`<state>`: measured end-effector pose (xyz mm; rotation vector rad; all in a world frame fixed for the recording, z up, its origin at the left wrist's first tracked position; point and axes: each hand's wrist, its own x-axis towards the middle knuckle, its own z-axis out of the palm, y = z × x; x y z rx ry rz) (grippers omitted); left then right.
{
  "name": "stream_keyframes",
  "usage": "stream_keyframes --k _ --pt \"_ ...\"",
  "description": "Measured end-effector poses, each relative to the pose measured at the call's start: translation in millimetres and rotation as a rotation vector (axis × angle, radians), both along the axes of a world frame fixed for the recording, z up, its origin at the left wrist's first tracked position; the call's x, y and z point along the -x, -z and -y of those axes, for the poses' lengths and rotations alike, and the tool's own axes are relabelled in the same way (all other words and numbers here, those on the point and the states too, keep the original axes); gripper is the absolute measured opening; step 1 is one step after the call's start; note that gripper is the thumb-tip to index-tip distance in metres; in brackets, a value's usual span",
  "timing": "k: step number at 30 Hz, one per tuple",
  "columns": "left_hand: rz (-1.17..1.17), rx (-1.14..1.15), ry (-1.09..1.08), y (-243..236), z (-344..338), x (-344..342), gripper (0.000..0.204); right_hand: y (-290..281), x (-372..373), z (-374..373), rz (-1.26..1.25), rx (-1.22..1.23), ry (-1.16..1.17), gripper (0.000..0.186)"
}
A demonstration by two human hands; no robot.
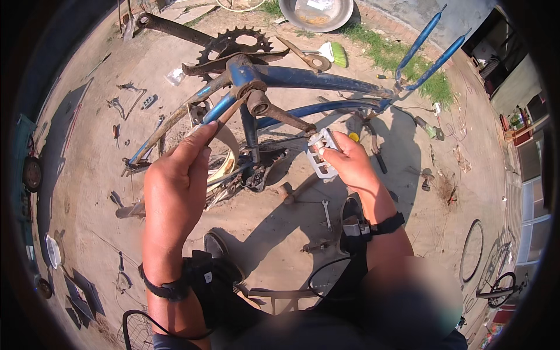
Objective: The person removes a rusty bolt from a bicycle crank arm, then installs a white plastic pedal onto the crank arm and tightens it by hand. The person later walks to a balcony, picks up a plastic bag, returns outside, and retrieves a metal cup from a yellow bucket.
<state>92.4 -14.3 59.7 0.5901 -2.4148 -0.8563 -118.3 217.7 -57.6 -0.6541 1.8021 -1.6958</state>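
Observation:
A blue, rust-worn bicycle frame [315, 80] stands upside down before me, its fork pointing up at the far right. My left hand [178, 175] is closed around a thin blue tube [221, 109] of it, left of the bottom bracket. A grey metal pedal [318, 164] is pinched in my right hand [353, 166], thumb on its near face. It sits at the outer end of the near crank arm [290, 120]; whether its thread is engaged is hidden. On the far side are a rusty chainring [219, 48] and the other crank arm [175, 27], which has no pedal at its end.
Around my feet lie a spanner [326, 214] and a hammer [302, 189]. Another pedal [148, 102] and a screwdriver [115, 135] are on the ground at left. A metal basin [286, 13] and a green broom head [338, 54] lie beyond the frame. A power tool [430, 128] rests at right.

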Motion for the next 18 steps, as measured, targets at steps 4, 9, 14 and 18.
stream_keyframes --k 4,9,14,18 --pt "0.014 0.042 -0.015 -7.7 -1.7 3.6 0.03 -5.6 0.5 -2.5 0.042 0.015 0.022 0.023" --pt "0.057 0.172 0.013 -23.5 -4.6 7.7 0.03 -6.6 3.0 -4.6 -0.024 0.003 0.016 0.023" --pt "0.205 0.408 0.065 -55.4 -2.2 12.5 0.028 -2.0 5.8 -2.4 -0.139 -0.04 0.038 0.017" --pt "0.303 0.543 0.135 -72.9 0.2 23.5 0.028 -14.7 1.4 -3.1 -0.21 -0.16 0.114 0.018"
